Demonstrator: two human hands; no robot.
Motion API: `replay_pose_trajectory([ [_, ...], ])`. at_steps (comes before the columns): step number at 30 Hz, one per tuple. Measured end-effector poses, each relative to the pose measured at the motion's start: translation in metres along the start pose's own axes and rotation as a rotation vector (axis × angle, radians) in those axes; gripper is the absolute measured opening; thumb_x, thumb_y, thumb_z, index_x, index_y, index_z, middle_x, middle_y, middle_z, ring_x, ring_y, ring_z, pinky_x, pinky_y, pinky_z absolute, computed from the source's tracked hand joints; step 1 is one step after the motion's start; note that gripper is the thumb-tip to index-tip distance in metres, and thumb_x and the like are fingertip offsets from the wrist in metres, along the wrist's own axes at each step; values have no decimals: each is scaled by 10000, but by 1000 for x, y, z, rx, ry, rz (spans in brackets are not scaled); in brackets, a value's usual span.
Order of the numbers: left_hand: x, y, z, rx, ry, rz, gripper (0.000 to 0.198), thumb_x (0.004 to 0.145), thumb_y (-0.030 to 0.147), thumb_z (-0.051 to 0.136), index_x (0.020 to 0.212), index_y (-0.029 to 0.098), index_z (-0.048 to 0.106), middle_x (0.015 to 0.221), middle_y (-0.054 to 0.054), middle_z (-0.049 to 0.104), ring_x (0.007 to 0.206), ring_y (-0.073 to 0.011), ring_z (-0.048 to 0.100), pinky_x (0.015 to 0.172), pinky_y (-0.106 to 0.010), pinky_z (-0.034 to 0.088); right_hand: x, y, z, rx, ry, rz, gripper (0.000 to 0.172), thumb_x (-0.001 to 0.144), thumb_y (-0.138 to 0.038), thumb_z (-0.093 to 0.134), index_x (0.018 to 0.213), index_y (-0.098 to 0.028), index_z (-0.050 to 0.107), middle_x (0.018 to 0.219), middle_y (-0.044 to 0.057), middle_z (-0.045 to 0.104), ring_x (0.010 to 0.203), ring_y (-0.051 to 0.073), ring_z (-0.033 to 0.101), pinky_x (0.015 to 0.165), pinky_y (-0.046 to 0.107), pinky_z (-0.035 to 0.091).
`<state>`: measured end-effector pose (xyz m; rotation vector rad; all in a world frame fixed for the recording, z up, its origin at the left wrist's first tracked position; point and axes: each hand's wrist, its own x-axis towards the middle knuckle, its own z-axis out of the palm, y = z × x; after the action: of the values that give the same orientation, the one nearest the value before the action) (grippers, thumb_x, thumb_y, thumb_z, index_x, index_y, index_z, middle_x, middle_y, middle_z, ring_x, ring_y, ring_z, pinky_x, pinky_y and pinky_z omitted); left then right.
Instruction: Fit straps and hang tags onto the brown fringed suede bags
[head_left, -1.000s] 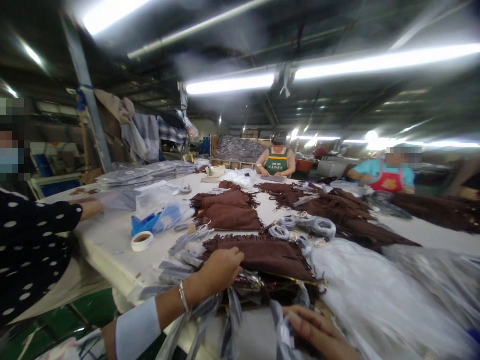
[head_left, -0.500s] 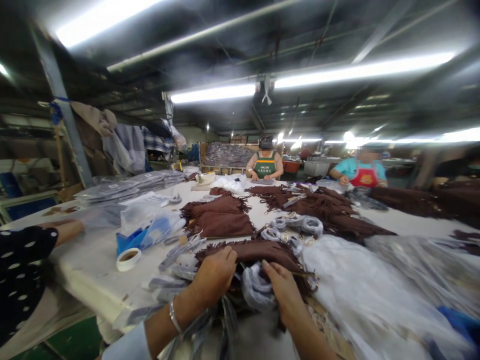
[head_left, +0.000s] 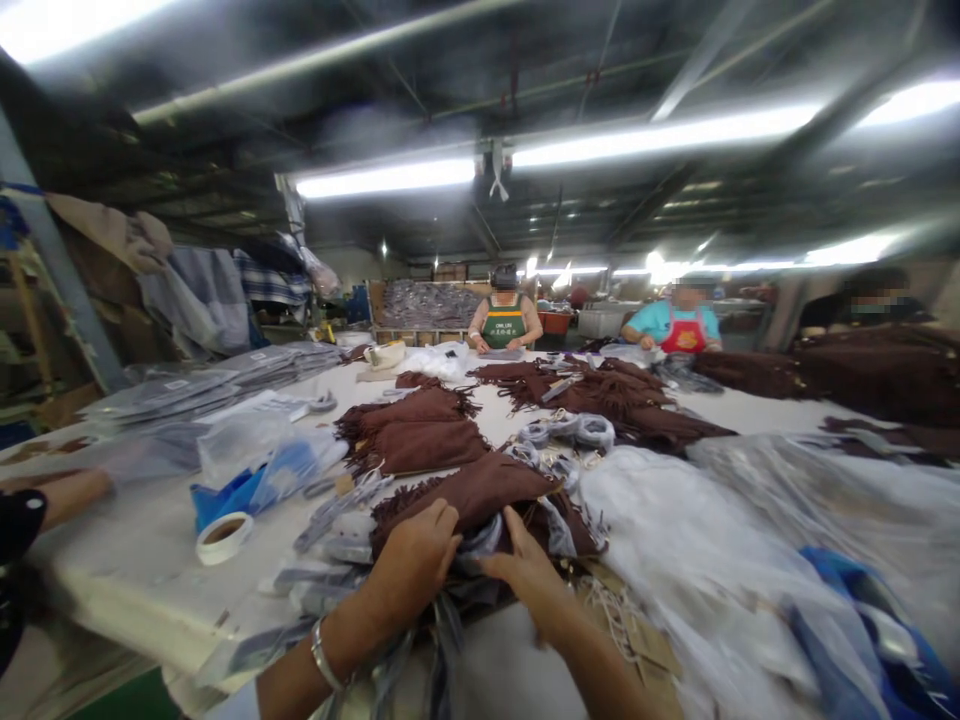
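Observation:
A dark brown fringed bag (head_left: 487,490) lies in front of me, its opening towards me. My left hand (head_left: 416,548) has its fingers curled over the near left edge of the bag, gripping it. A grey coil wrapped in clear plastic (head_left: 480,540) sits mostly inside the opening, partly covered by the brown fabric. At the coil's right side is my right hand (head_left: 529,575), thumb and forefinger apart; its other fingers are partly hidden under the flap. Another plastic-wrapped piece (head_left: 559,528) pokes out at the bag's right.
Beyond lie more brown fringed pieces (head_left: 427,445) and wrapped coils (head_left: 592,432). A tape roll (head_left: 223,538) and blue plastic (head_left: 232,495) are at left, white plastic bags (head_left: 675,540) at right. Two co-workers in aprons (head_left: 506,325) face me; another person's arm (head_left: 71,495) reaches in at left.
The coil has gone from in front of the bag to mostly inside its opening. The brown flap is lifted higher, and my right hand has shifted left. The whole view has turned slightly right.

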<state>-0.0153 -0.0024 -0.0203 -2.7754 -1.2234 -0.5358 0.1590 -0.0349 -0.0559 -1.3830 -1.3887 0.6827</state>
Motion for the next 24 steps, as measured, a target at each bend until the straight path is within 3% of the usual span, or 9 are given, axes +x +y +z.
replay_pose_trajectory([
  [3,1,-1,-3,1,-17,24,69,948,159,455,974,189,512,996,-56,579,918,-205,588,804,-306,471,-8,-4,-29,-366,-192,-173,558,741,-144,598,1289,-187,506,1238,55,647,1106,201,606,925,280,450],
  [6,4,-1,-7,19,-29,66,68,941,143,468,967,191,509,999,-52,580,915,-207,586,791,-307,471,-8,-7,-39,-612,-90,-166,282,798,-153,597,1077,-193,604,1070,72,693,1024,239,625,877,311,436],
  [9,8,-3,-10,10,-29,135,61,946,144,471,971,191,500,997,-47,578,916,-206,585,781,-304,468,-5,-5,-30,-699,56,-130,93,893,-235,555,973,-209,594,1010,81,681,1007,262,605,875,344,402],
  [12,10,-5,-11,-19,-49,223,47,962,161,464,977,196,491,997,-39,576,906,-195,585,778,-293,461,1,3,-15,-760,178,-74,117,957,-271,471,1013,-199,545,1032,98,654,973,252,602,833,336,403],
  [16,12,-4,-11,39,-95,272,42,967,166,465,968,191,499,986,-38,579,881,-190,588,753,-286,461,9,17,-5,-836,212,-22,119,966,-206,416,980,-196,534,990,86,640,931,236,612,764,309,409],
  [20,14,5,-16,212,-151,324,84,950,134,469,961,170,543,964,-62,583,800,-207,579,669,-307,463,15,21,-9,-896,213,3,127,966,-243,425,945,-200,543,1005,92,640,958,246,616,739,308,403],
  [24,17,11,-26,307,-123,369,145,945,103,448,989,153,577,968,-89,590,823,-231,571,706,-352,472,14,17,-22,-908,157,34,163,963,-291,432,903,-193,548,879,85,681,787,229,665,634,298,383],
])
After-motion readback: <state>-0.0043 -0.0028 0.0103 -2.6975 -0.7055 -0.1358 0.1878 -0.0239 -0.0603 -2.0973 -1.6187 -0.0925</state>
